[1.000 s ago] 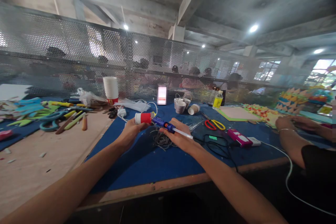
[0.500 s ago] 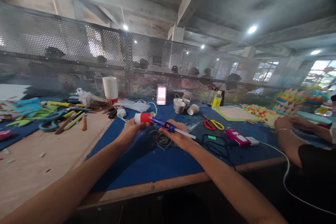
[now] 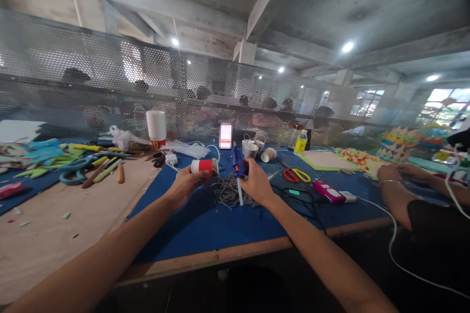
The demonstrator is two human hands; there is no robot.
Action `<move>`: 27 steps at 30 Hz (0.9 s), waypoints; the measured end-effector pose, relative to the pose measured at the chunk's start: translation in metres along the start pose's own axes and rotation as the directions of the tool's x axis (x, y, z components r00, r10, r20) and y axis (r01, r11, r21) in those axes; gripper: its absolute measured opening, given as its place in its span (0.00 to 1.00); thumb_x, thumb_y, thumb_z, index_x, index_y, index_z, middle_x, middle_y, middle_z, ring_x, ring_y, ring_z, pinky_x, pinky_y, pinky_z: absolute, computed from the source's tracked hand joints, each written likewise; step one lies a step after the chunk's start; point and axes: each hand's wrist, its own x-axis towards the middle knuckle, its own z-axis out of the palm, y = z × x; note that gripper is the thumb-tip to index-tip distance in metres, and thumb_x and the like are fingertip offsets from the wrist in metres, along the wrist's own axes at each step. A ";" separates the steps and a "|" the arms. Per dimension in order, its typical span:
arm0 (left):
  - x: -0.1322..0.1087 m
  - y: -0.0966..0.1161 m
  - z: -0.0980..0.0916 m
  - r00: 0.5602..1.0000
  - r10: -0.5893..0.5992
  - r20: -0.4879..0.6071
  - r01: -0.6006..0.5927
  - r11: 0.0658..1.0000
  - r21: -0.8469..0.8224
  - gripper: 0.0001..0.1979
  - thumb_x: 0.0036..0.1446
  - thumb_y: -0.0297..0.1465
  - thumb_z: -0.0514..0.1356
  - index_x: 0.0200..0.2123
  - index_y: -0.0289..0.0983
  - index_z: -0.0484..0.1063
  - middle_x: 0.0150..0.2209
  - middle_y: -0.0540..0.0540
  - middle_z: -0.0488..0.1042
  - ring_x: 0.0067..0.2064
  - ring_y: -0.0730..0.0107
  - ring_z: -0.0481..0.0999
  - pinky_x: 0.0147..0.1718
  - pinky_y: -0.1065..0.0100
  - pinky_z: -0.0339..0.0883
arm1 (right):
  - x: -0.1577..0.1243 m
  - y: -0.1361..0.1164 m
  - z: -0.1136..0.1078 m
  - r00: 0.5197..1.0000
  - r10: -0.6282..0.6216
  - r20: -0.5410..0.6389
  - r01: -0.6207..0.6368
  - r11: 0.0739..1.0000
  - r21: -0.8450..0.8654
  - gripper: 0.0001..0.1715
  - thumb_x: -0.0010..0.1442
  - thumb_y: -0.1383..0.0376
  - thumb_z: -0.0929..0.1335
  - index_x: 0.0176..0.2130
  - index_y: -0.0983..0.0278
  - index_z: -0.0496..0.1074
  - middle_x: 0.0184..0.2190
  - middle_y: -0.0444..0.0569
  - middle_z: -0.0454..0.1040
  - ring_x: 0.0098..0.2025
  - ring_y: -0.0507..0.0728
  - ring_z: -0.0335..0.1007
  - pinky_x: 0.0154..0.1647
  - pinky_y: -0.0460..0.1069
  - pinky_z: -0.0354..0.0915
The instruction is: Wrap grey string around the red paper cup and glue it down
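Observation:
My left hand (image 3: 186, 183) is closed round a red and white paper cup (image 3: 202, 167) that lies on its side in the air, its mouth end toward the right or left I cannot tell. In my right hand (image 3: 256, 181) is a blue glue gun (image 3: 238, 164), nozzle pointing away from me. A whitish glue stick (image 3: 240, 193) sticks out of its back end. The gun and the cup are apart. Below both hands a tangled heap of grey cord (image 3: 229, 191) rests on the blue table cover (image 3: 183, 234).
Beyond the cord stand paper cups with cord on them (image 3: 250, 149); another cup (image 3: 269, 155) lies tipped. Red-yellow scissors (image 3: 296, 175), a magenta box (image 3: 328, 192) and a yellow-labelled bottle (image 3: 300, 143) are rightward. A cup stack (image 3: 156, 127) and blue-handled scissors (image 3: 75, 170) are left. A co-worker's hands (image 3: 394, 176) work at right.
My right hand has swung the glue gun away from the cup, turning its nozzle from leftward to forward. The cup stays in my left hand, shifted slightly right in view.

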 end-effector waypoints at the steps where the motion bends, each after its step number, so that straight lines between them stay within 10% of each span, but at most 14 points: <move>1: 0.000 0.000 0.000 1.000 0.006 0.006 -0.006 1.000 -0.002 0.17 0.40 0.28 0.74 0.37 0.34 0.79 0.36 0.42 0.82 0.39 0.61 0.80 0.40 0.64 0.73 | 0.001 0.005 -0.002 1.000 0.019 0.006 -0.019 0.999 -0.032 0.25 0.62 0.62 0.68 0.56 0.66 0.62 0.53 0.58 0.74 0.55 0.64 0.72 0.54 0.54 0.64; 14: 0.004 -0.005 -0.005 0.999 0.015 0.036 -0.014 1.000 -0.025 0.19 0.38 0.28 0.75 0.37 0.33 0.79 0.37 0.39 0.83 0.37 0.60 0.81 0.40 0.62 0.74 | -0.024 0.104 -0.050 0.816 0.570 0.099 -0.478 0.760 -0.440 0.25 0.64 0.64 0.63 0.58 0.71 0.63 0.57 0.65 0.70 0.60 0.67 0.67 0.56 0.54 0.62; 27: 0.000 -0.002 -0.002 0.998 0.013 0.062 -0.009 0.998 -0.060 0.19 0.38 0.26 0.74 0.37 0.33 0.78 0.37 0.39 0.82 0.38 0.60 0.81 0.39 0.62 0.73 | -0.035 0.122 -0.045 0.747 0.662 0.061 -0.544 0.662 -0.515 0.25 0.63 0.61 0.64 0.57 0.69 0.66 0.59 0.66 0.67 0.62 0.71 0.63 0.58 0.62 0.61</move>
